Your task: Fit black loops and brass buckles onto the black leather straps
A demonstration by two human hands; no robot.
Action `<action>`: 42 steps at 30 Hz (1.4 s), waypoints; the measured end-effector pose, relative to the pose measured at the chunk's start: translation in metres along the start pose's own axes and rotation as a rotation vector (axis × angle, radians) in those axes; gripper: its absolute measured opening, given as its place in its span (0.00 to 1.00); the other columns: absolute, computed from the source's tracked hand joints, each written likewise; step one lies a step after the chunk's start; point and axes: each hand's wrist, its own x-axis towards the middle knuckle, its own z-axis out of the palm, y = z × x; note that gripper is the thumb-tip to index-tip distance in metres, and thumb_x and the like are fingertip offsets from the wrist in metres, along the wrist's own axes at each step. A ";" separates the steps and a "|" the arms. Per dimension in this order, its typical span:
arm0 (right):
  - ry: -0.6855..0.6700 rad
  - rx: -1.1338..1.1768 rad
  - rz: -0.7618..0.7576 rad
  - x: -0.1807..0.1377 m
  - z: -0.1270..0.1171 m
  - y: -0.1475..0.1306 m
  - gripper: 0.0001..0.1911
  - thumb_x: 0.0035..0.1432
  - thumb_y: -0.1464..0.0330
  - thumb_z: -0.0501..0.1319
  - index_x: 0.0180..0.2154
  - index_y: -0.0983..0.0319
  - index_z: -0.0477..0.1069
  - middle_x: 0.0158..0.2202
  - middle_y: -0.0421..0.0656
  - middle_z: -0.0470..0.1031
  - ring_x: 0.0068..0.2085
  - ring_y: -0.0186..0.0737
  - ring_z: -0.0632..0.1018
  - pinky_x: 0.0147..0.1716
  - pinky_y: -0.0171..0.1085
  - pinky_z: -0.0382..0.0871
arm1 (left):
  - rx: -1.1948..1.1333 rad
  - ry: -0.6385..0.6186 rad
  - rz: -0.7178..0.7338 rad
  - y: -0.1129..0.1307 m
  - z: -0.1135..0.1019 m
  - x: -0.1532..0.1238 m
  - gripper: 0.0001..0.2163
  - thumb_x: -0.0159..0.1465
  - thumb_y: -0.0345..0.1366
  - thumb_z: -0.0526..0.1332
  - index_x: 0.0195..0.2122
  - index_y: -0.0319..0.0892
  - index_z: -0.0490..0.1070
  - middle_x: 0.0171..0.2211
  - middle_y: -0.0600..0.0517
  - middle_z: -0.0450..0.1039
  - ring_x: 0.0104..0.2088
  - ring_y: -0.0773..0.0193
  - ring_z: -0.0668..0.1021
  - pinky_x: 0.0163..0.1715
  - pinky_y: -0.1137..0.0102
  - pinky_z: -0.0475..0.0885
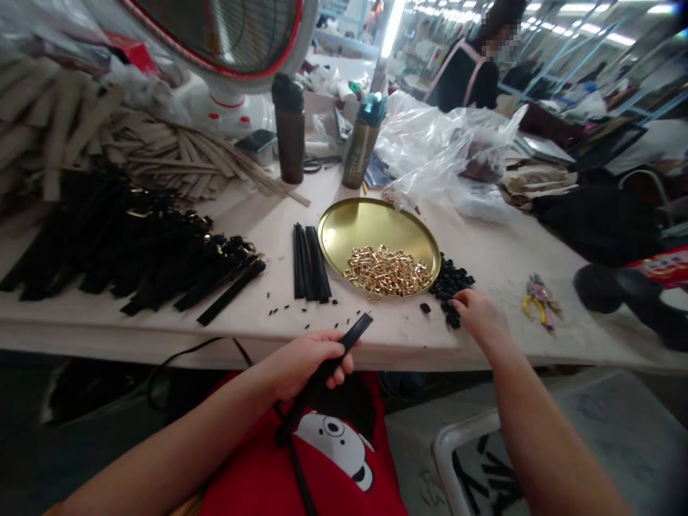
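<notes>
My left hand (317,362) is closed around a black strap (357,330), holding it slanted in front of the table edge. At the right, my right hand (480,315) reaches into a pile of small black pieces (454,276), its fingertips pinched together at the near side. Whatever lies between those fingers is too small to make out. Beside the pile, a round gold tray (370,215) carries a heap of small gold metal buckles (390,271). Several flat black straps (310,264) lie side by side left of the tray.
A large heap of black straps with gold fittings (140,251) covers the left. Behind stand a fan (231,107), a dark bottle (289,132) and a teal-capped bottle (361,147). Pliers (539,301) lie at right. Another person (465,75) is in the background.
</notes>
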 end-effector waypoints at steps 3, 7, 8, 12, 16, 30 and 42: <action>0.113 -0.016 -0.004 -0.005 -0.009 -0.009 0.08 0.51 0.65 0.56 0.30 0.62 0.70 0.30 0.47 0.69 0.30 0.43 0.69 0.30 0.40 0.59 | -0.042 -0.039 -0.009 0.000 -0.004 -0.007 0.10 0.54 0.31 0.53 0.37 0.36 0.65 0.25 0.52 0.69 0.19 0.74 0.68 0.18 0.79 0.62; 0.244 0.342 -0.015 -0.031 -0.022 -0.054 0.10 0.50 0.61 0.59 0.31 0.61 0.69 0.29 0.43 0.69 0.28 0.39 0.70 0.32 0.40 0.63 | -0.067 -0.086 -0.028 0.000 -0.008 -0.015 0.10 0.53 0.30 0.53 0.37 0.36 0.64 0.25 0.52 0.69 0.19 0.74 0.69 0.17 0.79 0.62; 0.172 0.520 0.022 -0.042 -0.023 -0.071 0.11 0.48 0.61 0.61 0.31 0.61 0.69 0.27 0.41 0.70 0.28 0.38 0.70 0.31 0.39 0.64 | -0.054 -0.094 -0.024 0.000 -0.008 -0.016 0.10 0.53 0.30 0.52 0.37 0.36 0.64 0.25 0.52 0.69 0.19 0.74 0.69 0.17 0.79 0.62; -0.250 1.294 0.153 -0.086 -0.021 -0.144 0.16 0.45 0.62 0.65 0.38 0.58 0.69 0.31 0.38 0.72 0.28 0.32 0.72 0.30 0.34 0.68 | 0.080 -0.121 0.023 -0.001 -0.010 -0.018 0.10 0.56 0.33 0.51 0.39 0.38 0.63 0.24 0.54 0.68 0.18 0.75 0.68 0.18 0.79 0.62; -0.565 1.729 0.404 -0.112 -0.016 -0.187 0.16 0.43 0.64 0.68 0.38 0.58 0.73 0.30 0.37 0.74 0.27 0.27 0.73 0.32 0.29 0.70 | 0.416 -0.017 0.135 -0.003 -0.016 -0.016 0.11 0.60 0.41 0.48 0.35 0.39 0.63 0.19 0.57 0.64 0.17 0.74 0.66 0.19 0.78 0.61; -0.446 1.398 0.158 -0.127 -0.003 -0.197 0.13 0.45 0.65 0.67 0.36 0.59 0.74 0.26 0.38 0.74 0.28 0.34 0.73 0.32 0.34 0.67 | 1.245 0.252 0.412 -0.001 -0.023 -0.019 0.14 0.63 0.38 0.46 0.31 0.42 0.70 0.28 0.51 0.72 0.28 0.64 0.71 0.26 0.73 0.59; -0.534 1.420 0.060 -0.135 0.003 -0.206 0.11 0.51 0.61 0.60 0.35 0.61 0.69 0.25 0.38 0.69 0.26 0.34 0.69 0.28 0.34 0.64 | 0.907 0.255 0.357 -0.010 -0.018 -0.016 0.19 0.64 0.45 0.43 0.48 0.40 0.62 0.35 0.48 0.71 0.36 0.61 0.72 0.35 0.70 0.64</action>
